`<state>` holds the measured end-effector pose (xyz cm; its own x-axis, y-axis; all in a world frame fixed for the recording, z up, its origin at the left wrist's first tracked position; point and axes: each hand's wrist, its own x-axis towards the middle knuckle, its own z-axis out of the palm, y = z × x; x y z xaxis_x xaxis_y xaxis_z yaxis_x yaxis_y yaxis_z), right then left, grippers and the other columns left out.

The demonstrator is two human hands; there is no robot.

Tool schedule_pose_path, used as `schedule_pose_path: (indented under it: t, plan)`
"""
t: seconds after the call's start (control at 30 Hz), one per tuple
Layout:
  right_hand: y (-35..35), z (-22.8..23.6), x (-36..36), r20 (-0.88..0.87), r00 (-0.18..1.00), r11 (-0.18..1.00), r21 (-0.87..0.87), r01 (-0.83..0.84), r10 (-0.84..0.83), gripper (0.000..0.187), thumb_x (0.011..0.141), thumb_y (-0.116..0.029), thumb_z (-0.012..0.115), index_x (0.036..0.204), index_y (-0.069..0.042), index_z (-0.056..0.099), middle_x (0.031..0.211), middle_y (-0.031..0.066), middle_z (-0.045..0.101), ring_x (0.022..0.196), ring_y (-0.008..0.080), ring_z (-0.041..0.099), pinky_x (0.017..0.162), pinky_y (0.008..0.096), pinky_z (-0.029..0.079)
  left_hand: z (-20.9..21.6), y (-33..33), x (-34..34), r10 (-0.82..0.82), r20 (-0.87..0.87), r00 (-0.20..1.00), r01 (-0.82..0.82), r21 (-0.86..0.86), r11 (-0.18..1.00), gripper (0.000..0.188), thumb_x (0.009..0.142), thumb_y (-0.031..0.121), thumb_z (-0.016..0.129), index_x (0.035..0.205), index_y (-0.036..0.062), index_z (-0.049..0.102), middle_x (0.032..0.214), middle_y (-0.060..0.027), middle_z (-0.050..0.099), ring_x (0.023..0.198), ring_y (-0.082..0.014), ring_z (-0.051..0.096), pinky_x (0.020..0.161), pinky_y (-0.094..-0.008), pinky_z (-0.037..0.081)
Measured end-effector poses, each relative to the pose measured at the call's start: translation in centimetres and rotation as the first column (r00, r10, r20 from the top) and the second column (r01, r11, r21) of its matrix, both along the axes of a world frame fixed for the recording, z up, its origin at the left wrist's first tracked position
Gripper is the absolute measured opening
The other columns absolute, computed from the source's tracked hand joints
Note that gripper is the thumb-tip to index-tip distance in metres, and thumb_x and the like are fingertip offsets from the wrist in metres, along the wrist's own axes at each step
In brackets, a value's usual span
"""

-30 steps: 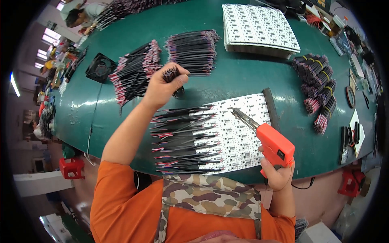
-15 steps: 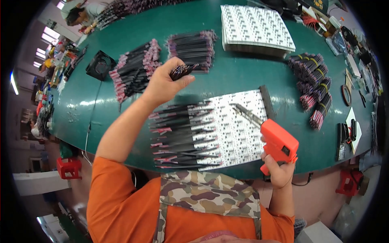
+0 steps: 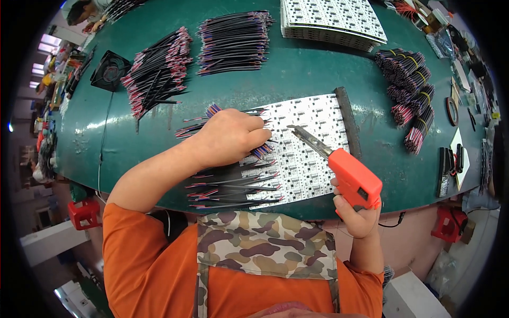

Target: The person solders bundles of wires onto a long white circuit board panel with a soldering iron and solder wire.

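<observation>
My left hand (image 3: 233, 137) is closed round a bundle of thin black cables (image 3: 262, 152) with coloured ends, held over the left side of a white circuit board sheet (image 3: 313, 169). More black cables (image 3: 230, 188) with red and black ends lie in a row, overlapping the sheet's left edge; my hand and forearm hide some of them. My right hand (image 3: 358, 218) grips a red soldering gun (image 3: 354, 177) by its handle. Its metal tip points up and left over the sheet; whether it touches, I cannot tell.
Two cable piles (image 3: 233, 42) (image 3: 159, 69) lie at the far left, near a black fan (image 3: 110, 70). A stack of board sheets (image 3: 331, 21) is at the back. Tied cable bundles (image 3: 411, 95) lie to the right. A dark bar (image 3: 347, 123) borders the sheet. Another person works at the far left.
My left hand has come down and nearer with the cable bundle, from above the far piles onto the row of cables. The soldering gun stays over the sheet. The whole view has shifted slightly.
</observation>
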<state>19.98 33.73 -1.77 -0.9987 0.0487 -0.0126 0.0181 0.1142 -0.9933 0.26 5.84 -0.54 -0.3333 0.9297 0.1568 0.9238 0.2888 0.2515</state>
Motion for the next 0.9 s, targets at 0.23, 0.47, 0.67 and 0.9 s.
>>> schedule_pose_path:
  t: [0.23,0.47,0.67,0.9]
  plan:
    - [-0.8,0.1,-1.4,-0.122,0.991,0.983,0.183,-0.023,0.046,0.033,0.080,-0.002,0.065,0.112,0.006,0.061,0.097,0.0151,0.070,0.082,0.0190,0.066,0.079,0.0321,0.052,-0.8,0.2,-0.4,0.004,0.015,1.000,-0.003,-0.067,0.998,0.030,0.069,0.009,0.068,0.098,0.0064,0.066,0.077,-0.0067,0.060,0.072,-0.0286,0.064,0.063,-0.0423,0.051]
    - [-1.1,0.2,-2.4,-0.135,0.987,0.982,0.181,-0.058,0.084,0.038,0.079,-0.007,0.070,0.114,0.006,0.062,0.092,0.0123,0.066,0.078,0.0225,0.064,0.076,0.0322,0.051,-0.8,0.4,-0.5,0.011,0.023,1.000,-0.008,-0.103,0.995,0.012,0.074,0.012,0.064,0.085,0.0050,0.062,0.078,-0.0081,0.060,0.074,-0.0295,0.065,0.066,-0.0421,0.053]
    - [-1.1,0.5,-2.4,-0.044,0.994,0.972,0.216,-0.091,0.103,0.043,0.080,-0.007,0.070,0.118,0.008,0.060,0.100,0.0180,0.069,0.088,0.0257,0.069,0.082,0.0338,0.053,-0.7,0.5,-0.6,0.016,0.037,0.999,-0.012,-0.107,0.994,0.011,0.075,0.011,0.063,0.084,0.0045,0.062,0.079,-0.0085,0.061,0.075,-0.0299,0.065,0.067,-0.0422,0.053]
    - [-0.8,0.3,-2.6,-0.097,0.981,0.943,0.308,-0.129,0.166,0.050,0.080,-0.007,0.072,0.123,0.011,0.056,0.113,0.0229,0.067,0.095,0.0333,0.070,0.084,0.0360,0.053,-0.5,0.7,-0.7,0.019,0.063,0.998,-0.009,-0.149,0.989,0.009,0.074,0.011,0.064,0.079,0.0039,0.061,0.080,-0.0095,0.061,0.076,-0.0306,0.066,0.068,-0.0429,0.053]
